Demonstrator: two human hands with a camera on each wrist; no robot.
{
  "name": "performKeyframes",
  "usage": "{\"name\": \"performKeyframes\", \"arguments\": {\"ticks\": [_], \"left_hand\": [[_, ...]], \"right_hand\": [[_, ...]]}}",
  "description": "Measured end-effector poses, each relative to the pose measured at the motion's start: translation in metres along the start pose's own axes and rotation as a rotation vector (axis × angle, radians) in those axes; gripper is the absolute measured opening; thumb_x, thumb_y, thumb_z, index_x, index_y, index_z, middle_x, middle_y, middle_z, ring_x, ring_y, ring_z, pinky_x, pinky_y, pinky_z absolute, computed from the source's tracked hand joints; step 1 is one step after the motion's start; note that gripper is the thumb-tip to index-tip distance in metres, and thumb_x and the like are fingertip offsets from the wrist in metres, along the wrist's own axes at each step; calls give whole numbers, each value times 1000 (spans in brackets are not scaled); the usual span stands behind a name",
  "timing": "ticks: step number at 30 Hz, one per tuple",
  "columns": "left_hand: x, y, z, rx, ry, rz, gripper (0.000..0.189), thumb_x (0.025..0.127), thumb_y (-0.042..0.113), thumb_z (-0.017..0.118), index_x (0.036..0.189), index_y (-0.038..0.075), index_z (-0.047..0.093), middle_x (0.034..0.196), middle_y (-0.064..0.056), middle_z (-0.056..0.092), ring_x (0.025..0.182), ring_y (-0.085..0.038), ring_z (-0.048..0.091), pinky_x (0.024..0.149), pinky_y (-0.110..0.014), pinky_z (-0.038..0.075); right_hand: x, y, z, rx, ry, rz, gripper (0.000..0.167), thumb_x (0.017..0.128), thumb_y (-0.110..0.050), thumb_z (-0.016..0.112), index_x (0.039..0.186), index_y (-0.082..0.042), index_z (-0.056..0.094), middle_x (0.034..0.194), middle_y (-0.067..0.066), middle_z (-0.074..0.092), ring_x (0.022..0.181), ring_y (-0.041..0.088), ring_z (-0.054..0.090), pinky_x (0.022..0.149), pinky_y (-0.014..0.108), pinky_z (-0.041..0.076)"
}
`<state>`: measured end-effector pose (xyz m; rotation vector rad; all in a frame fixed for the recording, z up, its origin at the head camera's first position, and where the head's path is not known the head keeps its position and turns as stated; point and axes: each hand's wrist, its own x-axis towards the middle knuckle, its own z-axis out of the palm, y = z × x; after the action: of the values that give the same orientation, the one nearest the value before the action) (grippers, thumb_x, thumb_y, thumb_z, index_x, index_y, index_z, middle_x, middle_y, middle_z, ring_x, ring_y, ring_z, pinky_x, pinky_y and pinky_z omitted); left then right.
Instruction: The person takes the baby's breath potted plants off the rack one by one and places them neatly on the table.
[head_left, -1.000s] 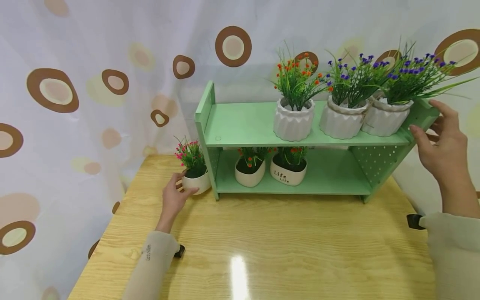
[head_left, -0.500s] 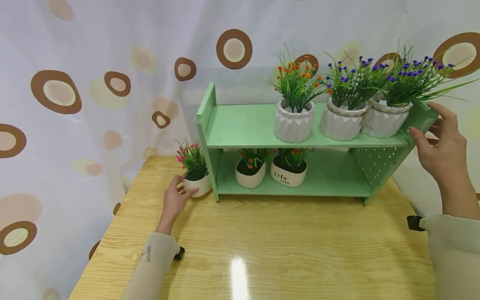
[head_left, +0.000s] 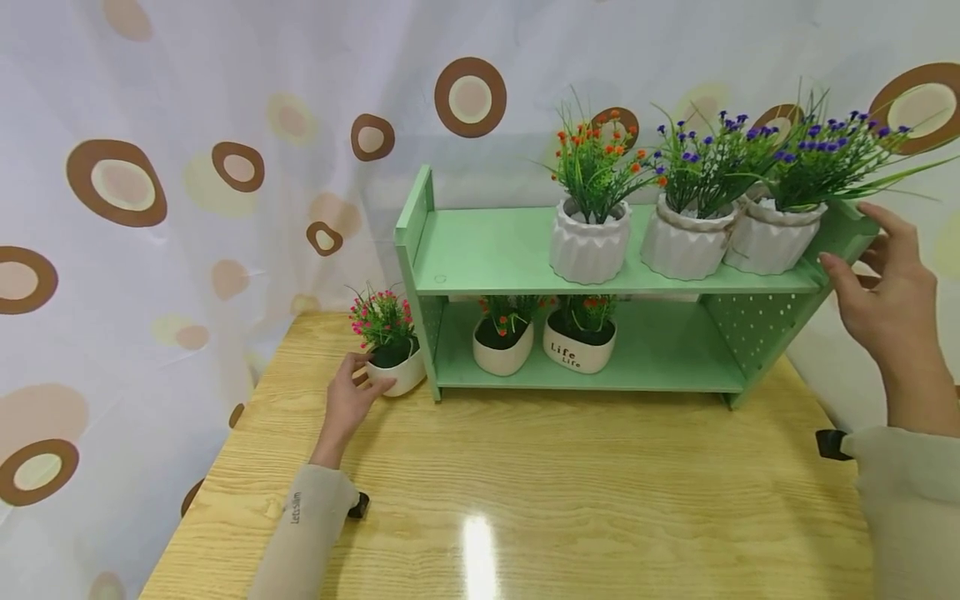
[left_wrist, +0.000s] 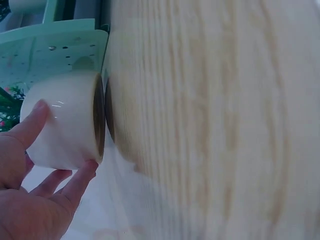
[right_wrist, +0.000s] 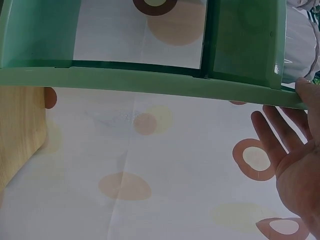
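Observation:
In the head view, my left hand point(head_left: 349, 403) holds a small white flowerpot point(head_left: 401, 377) with pink flowers, beside the left end of a green two-tier shelf point(head_left: 487, 250). The left wrist view shows thumb and fingers on opposite sides of this flowerpot point(left_wrist: 65, 122), its base close to the wooden tabletop. My right hand point(head_left: 892, 292) grips the top of the shelf's right side panel, thumb in front and fingers behind. From the right wrist, the hand point(right_wrist: 300, 170) appears at the end of the green panel point(right_wrist: 150, 80).
On the upper tier stand a white fluted pot with orange flowers point(head_left: 590, 250) and two with purple flowers point(head_left: 686, 246). Two cream pots sit below, one lettered "Life" point(head_left: 577, 350). A patterned curtain point(head_left: 300, 125) hangs behind the wooden table point(head_left: 562, 492).
The pink-flower pot has turned slightly and shifted a little toward the shelf in my left hand. My right hand keeps its grip on the side panel. The view has moved slightly.

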<state>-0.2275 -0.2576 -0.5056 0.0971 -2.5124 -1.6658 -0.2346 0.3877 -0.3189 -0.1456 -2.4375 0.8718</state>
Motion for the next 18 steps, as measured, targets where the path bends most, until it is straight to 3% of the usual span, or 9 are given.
{"name": "performKeyframes", "arguments": {"ticks": [10, 18], "left_hand": [[-1, -2, -2, 24, -12, -50, 60, 94, 22, 79, 141, 5, 46, 154, -27, 41, 142, -48, 47, 107, -55, 53], [-1, -6, -3, 23, -59, -61, 79, 98, 27, 75, 161, 9, 31, 161, -26, 35, 146, -46, 43, 110, -55, 51]], "right_hand": [[0, -1, 1, 17, 7, -11, 64, 110, -28, 46, 162, -46, 12, 165, 20, 36, 146, 47, 42, 121, 58, 35], [-1, -1, 0, 16, 10, -10, 64, 110, -29, 46, 162, -47, 12, 165, 20, 36, 145, 47, 42, 120, 58, 36]]}}
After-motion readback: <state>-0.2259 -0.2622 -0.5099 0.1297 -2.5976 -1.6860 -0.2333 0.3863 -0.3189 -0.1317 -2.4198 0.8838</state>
